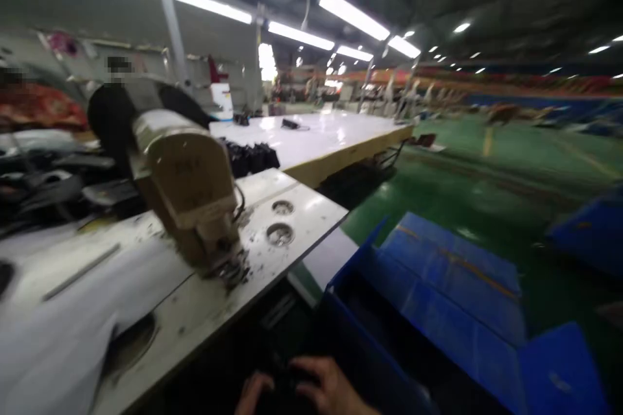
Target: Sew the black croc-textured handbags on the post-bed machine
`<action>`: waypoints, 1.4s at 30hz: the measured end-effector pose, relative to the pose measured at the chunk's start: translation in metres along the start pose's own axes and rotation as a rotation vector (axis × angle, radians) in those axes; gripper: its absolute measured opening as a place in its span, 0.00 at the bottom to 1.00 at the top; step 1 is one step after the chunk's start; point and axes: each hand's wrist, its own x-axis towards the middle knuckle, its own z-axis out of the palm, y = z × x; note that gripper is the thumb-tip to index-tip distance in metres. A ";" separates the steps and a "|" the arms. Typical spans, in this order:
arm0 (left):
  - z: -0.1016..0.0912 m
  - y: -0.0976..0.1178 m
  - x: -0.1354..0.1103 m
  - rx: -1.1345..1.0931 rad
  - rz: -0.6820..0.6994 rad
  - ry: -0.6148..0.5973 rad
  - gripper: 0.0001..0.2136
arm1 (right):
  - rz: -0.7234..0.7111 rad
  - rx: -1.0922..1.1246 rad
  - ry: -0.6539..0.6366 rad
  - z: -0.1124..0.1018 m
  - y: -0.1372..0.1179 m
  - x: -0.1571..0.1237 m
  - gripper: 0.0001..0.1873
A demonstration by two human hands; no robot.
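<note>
Low at the bottom edge, below the table, my right hand curls its fingers onto a dark, soft-looking item. Close on its other side is my left hand, only partly in frame, its fingers bent against the same item. The item's kind is lost in shadow and blur. Up and to the left stands a beige sewing machine head on a white machine table, with dark scraps around its needle area. A blue box with open flaps lies right of my hands; its inside is dark.
Black pieces are heaped behind the machine. A long white worktable with a yellowish edge runs beyond, carrying a small black object. White paper and a thin rod lie at left. Another blue box is far right.
</note>
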 end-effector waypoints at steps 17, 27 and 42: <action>0.038 -0.047 -0.028 -0.290 -0.023 0.112 0.22 | -0.056 -0.166 -0.471 -0.021 0.036 0.011 0.24; 0.032 -0.056 -0.026 -0.299 -0.021 0.071 0.25 | -0.063 -0.158 -0.772 -0.044 0.025 0.005 0.50; 0.032 -0.062 -0.025 -0.246 -0.104 0.090 0.26 | -0.160 -0.459 -0.553 0.001 0.042 -0.007 0.65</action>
